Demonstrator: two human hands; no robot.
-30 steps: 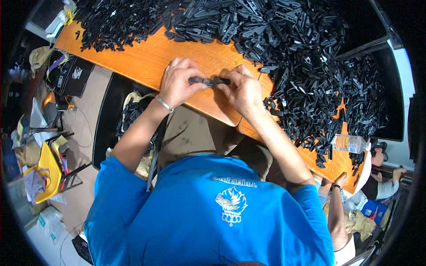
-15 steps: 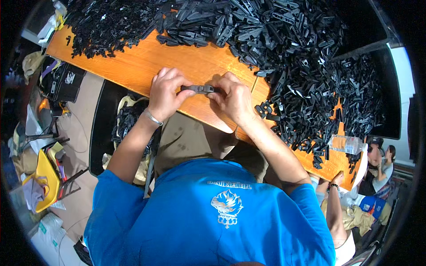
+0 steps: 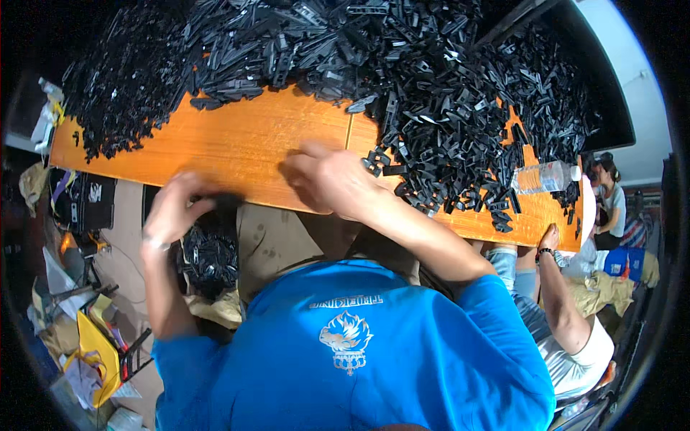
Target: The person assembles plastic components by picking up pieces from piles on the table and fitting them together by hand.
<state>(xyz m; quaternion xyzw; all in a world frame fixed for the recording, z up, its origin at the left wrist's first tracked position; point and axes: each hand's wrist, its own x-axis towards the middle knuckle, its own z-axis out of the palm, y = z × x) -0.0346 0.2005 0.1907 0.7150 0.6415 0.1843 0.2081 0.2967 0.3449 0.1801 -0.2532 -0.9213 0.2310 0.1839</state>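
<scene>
My left hand (image 3: 176, 207) hangs just off the table's near edge, above an open sack of black plastic parts (image 3: 210, 255). A dark smear (image 3: 228, 201) lies beside its fingertips; motion blur hides whether they grip it. My right hand (image 3: 327, 176) is over the wooden table (image 3: 244, 144), near its front edge, fingers bent downward and blurred. Whether anything is in it does not show. Nearest to it on the right are small black plastic pieces (image 3: 381, 164).
Long black parts (image 3: 287, 50) are heaped along the back, tiny ones (image 3: 122, 93) at the far left, short ones (image 3: 460, 136) on the right. A clear bottle (image 3: 539, 177) lies among them. Another person's hand (image 3: 550, 237) rests at the table's right edge.
My hands have come apart from the black plastic clip-like part they held together. The left moved left and down past the table edge; the right moved slightly left and down. The view shifted.
</scene>
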